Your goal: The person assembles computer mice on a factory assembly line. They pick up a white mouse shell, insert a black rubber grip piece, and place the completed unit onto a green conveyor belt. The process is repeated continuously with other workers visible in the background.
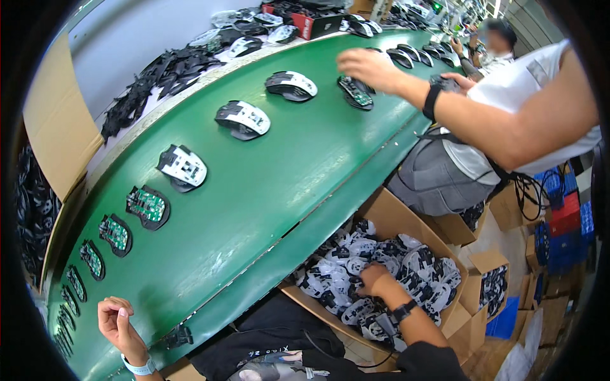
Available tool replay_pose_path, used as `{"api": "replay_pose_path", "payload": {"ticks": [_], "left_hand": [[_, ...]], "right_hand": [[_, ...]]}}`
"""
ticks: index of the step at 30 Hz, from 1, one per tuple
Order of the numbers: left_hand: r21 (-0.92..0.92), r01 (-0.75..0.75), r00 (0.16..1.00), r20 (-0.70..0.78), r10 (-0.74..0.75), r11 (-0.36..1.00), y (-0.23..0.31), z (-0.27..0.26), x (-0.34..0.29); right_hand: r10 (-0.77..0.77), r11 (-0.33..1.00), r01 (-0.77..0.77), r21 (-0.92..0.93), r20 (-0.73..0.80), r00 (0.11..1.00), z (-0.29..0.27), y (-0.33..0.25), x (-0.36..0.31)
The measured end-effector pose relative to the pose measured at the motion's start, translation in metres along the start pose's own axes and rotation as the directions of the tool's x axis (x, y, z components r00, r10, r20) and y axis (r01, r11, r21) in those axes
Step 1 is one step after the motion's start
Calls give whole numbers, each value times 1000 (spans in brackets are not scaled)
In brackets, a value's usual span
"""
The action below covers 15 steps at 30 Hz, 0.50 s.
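Observation:
My left hand (116,320) hovers at the near left edge of the green conveyor belt (248,197), its fingers curled in with nothing visible in them. My right hand (373,278) reaches down into a cardboard box (406,219) of white-and-black mouse shells (340,270), many in clear plastic wrap; its fingertips are hidden among them. Mouse bases with bare green circuit boards (149,206) stand in a row on the belt beyond my left hand. Farther along are mice with white-and-black tops (183,166), spaced apart.
At right, a co-worker's hand (372,68) is over an uncovered mouse base (356,93). Black plastic parts (168,73) and a red-and-black box (311,25) line the far ledge. Cardboard flaps (60,120) rise at left. More boxes (492,286) and a grey backpack (438,171) sit at right.

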<state>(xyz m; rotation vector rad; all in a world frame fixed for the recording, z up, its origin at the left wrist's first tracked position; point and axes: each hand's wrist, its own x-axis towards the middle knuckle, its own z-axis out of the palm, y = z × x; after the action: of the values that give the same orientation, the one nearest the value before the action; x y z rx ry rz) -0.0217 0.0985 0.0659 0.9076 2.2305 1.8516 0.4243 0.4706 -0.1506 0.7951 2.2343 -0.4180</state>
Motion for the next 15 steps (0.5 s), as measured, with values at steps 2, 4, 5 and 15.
{"api": "replay_pose_path", "payload": {"ticks": [2,4,5,15], "left_hand": [[-17,4,1000,-11,-4,1000,6,2,-4],[-64,-1,1000,-5,1,998,8,3,-8],[-80,-8,1000,-18,6,997,12,4,-12],[-386,390,616,784,75,836,76,56,16]], "right_hand": [[-43,898,183,401,-334,942,-8,30,-21],[132,636,154,756,-304,944,-48,25,-59],[122,444,218,869,-299,946,-70,19,-80],[-292,-223,575,788,-616,731,-238,-274,-107]]}}
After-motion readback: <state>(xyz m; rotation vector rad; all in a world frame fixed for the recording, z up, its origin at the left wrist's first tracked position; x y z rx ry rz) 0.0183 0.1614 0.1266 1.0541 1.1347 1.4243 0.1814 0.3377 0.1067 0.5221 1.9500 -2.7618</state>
